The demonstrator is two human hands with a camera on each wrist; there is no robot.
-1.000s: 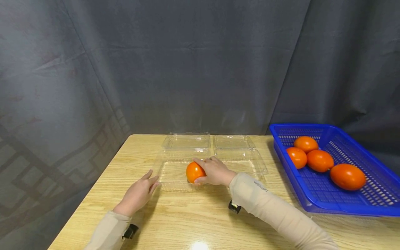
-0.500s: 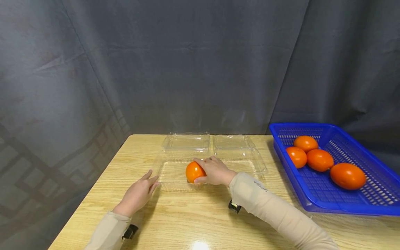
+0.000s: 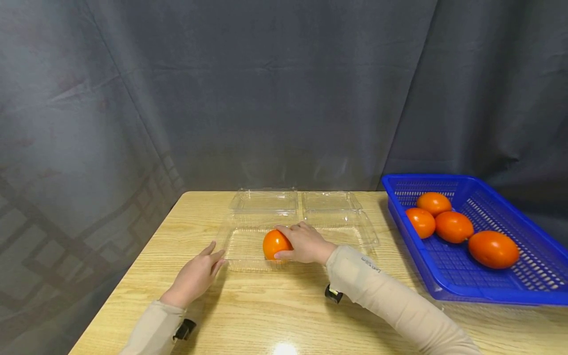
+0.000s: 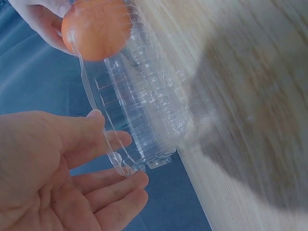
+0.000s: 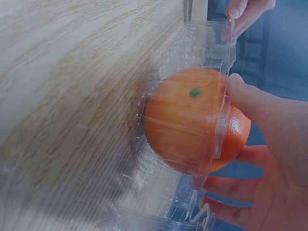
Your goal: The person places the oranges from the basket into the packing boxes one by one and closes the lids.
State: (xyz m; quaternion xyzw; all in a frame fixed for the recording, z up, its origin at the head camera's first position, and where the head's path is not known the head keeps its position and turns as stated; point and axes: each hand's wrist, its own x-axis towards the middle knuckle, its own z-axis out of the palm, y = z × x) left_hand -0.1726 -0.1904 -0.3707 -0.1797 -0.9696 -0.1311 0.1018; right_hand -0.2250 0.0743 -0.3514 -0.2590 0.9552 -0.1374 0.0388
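My right hand [image 3: 305,242] grips an orange [image 3: 275,243] from its right side, fingers over the top and thumb at the near side. That orange sits inside the left of two clear plastic clamshell containers [image 3: 241,241], seen through the wall in the right wrist view, with a green stem spot [image 5: 194,93]. At the container's left end, my left hand [image 3: 195,277] pinches the rim between thumb and forefinger, the other fingers extended, as the left wrist view shows. The container's lid [image 3: 265,201] lies folded back on the table.
A second clear clamshell container [image 3: 346,236] stands directly right, its lid [image 3: 332,201] back too. A blue plastic basket [image 3: 452,291] with several oranges [image 3: 493,249] stands at the right. Behind the wooden table [image 3: 266,310] hangs a grey curtain [image 3: 284,98].
The orange under my right hand has shifted very slightly left. Both hands otherwise keep their places.
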